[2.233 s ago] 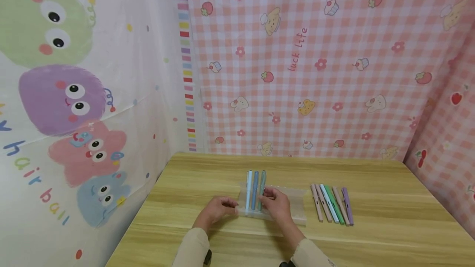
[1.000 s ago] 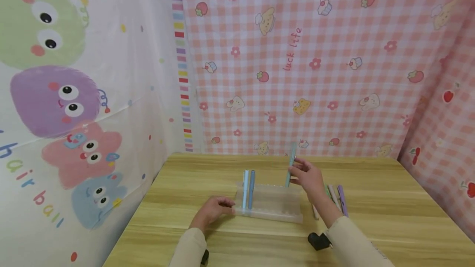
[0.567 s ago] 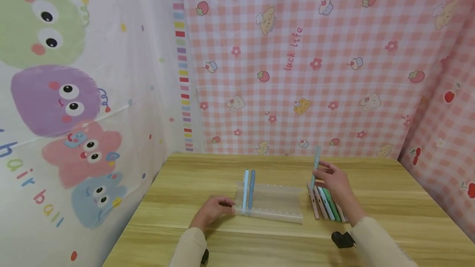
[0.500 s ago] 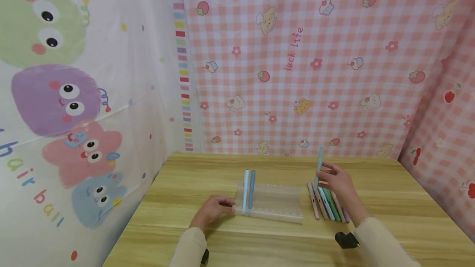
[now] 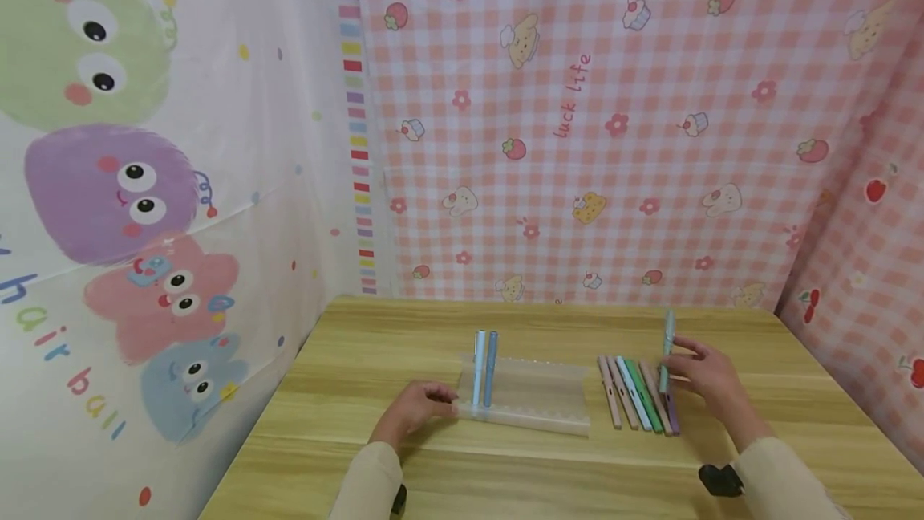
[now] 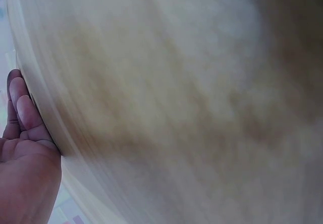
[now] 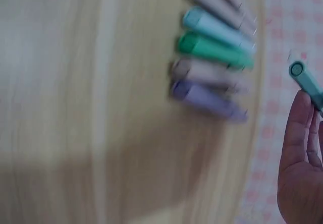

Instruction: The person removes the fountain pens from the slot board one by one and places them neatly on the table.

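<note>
A pale teal pen [image 5: 667, 351] stands nearly upright in my right hand [image 5: 711, 375], pinched between thumb and fingers above the right end of the pen row. The right wrist view shows the round end of this teal pen [image 7: 298, 69] raised off the table. My left hand [image 5: 419, 409] holds the left front corner of a clear plastic pen holder [image 5: 541, 392], its thumb at the edge. Two pens lie in the holder's left part: a light blue pen [image 5: 479, 367] and a darker blue pen [image 5: 491, 369]. In the left wrist view the left hand [image 6: 30, 148] shows curled fingers.
Right of the holder, several pens lie side by side on the wooden table [image 5: 505, 472]. Among them are a green pen [image 5: 645, 396], a light blue pen [image 5: 634, 393] and a purple pen [image 7: 209, 102]. A pink checked cloth [image 5: 577, 247] hangs behind the table.
The right hand has taken the teal pen out of the holder and carried it right, over to the far end of the pen row, lowering it slightly. The left hand stays at the holder's corner.
</note>
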{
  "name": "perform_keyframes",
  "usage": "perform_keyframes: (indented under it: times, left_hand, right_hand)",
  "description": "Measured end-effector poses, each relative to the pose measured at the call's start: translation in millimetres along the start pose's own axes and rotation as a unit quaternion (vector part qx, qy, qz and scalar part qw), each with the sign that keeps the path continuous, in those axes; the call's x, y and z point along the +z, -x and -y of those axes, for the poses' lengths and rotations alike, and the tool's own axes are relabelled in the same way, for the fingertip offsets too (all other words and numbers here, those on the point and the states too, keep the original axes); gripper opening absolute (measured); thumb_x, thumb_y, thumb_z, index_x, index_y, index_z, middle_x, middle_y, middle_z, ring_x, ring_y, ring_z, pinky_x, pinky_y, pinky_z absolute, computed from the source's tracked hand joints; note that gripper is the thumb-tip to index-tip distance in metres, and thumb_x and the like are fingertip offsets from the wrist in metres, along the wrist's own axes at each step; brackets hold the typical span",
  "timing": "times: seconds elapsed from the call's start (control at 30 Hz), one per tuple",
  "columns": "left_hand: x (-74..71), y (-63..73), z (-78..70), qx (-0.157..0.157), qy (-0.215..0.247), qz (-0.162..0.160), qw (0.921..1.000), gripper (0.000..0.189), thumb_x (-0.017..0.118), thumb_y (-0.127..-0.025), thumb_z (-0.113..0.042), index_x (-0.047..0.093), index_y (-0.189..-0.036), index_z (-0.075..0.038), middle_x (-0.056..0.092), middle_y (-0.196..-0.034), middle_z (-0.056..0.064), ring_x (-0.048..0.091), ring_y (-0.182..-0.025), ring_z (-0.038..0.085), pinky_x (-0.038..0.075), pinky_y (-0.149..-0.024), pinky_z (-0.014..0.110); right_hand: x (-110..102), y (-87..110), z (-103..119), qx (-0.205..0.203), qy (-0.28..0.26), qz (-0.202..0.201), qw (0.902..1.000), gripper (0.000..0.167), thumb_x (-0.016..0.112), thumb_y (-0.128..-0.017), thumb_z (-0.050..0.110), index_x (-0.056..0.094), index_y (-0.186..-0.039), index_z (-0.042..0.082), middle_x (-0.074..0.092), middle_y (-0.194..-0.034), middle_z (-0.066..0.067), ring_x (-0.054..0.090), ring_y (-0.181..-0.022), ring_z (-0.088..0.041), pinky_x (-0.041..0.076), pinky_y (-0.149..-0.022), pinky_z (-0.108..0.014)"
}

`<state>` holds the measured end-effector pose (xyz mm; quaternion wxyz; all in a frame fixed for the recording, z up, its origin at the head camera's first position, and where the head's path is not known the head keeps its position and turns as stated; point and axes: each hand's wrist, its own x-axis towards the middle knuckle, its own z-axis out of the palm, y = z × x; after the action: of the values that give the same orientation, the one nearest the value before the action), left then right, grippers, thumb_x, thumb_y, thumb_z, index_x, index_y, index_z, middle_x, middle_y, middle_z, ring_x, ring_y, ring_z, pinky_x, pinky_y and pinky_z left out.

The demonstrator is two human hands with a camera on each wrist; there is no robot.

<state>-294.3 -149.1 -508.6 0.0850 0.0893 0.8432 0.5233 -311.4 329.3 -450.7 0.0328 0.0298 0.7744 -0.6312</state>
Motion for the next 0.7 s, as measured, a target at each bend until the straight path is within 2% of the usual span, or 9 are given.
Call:
perform_keyframes:
  times: [0.3,0.43,0.7]
  left_hand:
    - [-0.4,1.0,-1.2,-0.009,-0.004,0.002,0.9999,0.018,0.077,-0.086,-0.010,0.073,-0.103,-0.005,0.067,-0.096,0.000,0.058,-0.090,0.016,0.047,-0.086,0.039]
    - [-0.5,0.5,-0.5,-0.005,-0.001,0.004,1.0000,0.018,0.077,-0.086,-0.010,0.073,-0.103,-0.005,0.067,-0.096,0.000,0.058,-0.091,0.016,0.047,-0.086,0.039]
    - [0.0,0.5,-0.7,0.001,0.006,0.000,1.0000,0.018,0.077,-0.086,-0.009,0.073,-0.103,-0.003,0.067,-0.096,0.001,0.058,-0.089,0.015,0.048,-0.083,0.036]
  right_hand:
    - [-26.1,4.7,-23.3,0.005,0.051,0.024,0.9984,0.064,0.059,-0.098,0.006,0.023,-0.145,-0.020,0.068,-0.106,-0.016,0.066,-0.087,-0.012,0.057,-0.077,-0.035]
    - [-34.9,3.7,-33.4,0.019,0.066,0.029,0.9972,0.064,0.059,-0.098,0.006,0.023,-0.144,-0.020,0.069,-0.103,-0.015,0.066,-0.085,-0.013,0.057,-0.075,-0.035]
    - [-41.8,0.3,-45.7,0.083,0.048,0.041,0.9946,0.067,0.062,-0.097,0.007,0.023,-0.148,-0.015,0.066,-0.094,-0.004,0.064,-0.082,-0.014,0.056,-0.073,-0.033]
